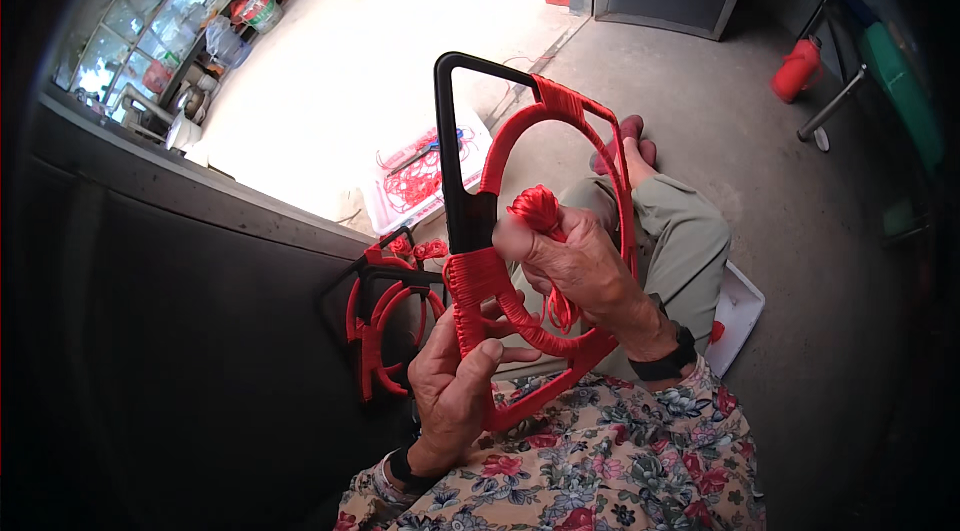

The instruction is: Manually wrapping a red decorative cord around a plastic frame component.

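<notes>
A black frame (pixel 450 131) with an inner ring stands tilted over my lap, much of it wrapped in red cord. My left hand (pixel 452 386) grips its lower left side, thumb in front and fingers reaching behind the wrapped part. Inside the ring opening, my right hand (pixel 597 276) is closed round a bundle of shiny red cord (pixel 537 208). Loose loops of the cord hang below that fist. Bare black shows along the frame's upper left side and part of the top. The frame hides some of my left fingers.
Similar red-wrapped frames (pixel 372 336) lean at my left by a dark panel (pixel 200 331). Ahead, a white tray (pixel 378 216) holds red cord scraps and scissors (pixel 412 159). Another white tray (pixel 742 316) sits by my right leg. A red jug (pixel 797 71) stands at the far right.
</notes>
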Motion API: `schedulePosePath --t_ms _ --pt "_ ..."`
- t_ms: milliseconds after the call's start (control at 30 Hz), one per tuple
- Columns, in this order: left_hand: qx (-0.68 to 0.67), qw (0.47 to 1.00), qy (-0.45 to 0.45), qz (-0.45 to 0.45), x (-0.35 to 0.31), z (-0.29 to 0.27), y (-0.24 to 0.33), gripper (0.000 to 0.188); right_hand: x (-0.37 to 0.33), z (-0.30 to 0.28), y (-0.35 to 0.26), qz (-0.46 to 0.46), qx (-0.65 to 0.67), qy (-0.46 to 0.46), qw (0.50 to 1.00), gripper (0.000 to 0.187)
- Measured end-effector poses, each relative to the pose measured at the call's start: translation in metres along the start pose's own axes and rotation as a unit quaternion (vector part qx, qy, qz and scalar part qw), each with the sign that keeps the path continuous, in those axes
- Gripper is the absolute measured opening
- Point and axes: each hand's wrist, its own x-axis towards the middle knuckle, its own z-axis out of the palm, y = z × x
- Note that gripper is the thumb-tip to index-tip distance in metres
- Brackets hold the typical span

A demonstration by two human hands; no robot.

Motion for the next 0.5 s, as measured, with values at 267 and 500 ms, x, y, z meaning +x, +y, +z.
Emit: schedulePosePath --t_ms 267,500 --pt "-0.104 0.988 0.105 -0.048 -0.012 -0.038 -0.003 0.04 0.011 0.019 0.02 0.107 -0.015 0.0 0.994 0.025" --pt "-0.137 0.981 0.123 -0.065 -0.017 -0.058 -0.012 0.044 0.011 0.026 0.047 0.191 -0.019 0.008 0.981 0.023"
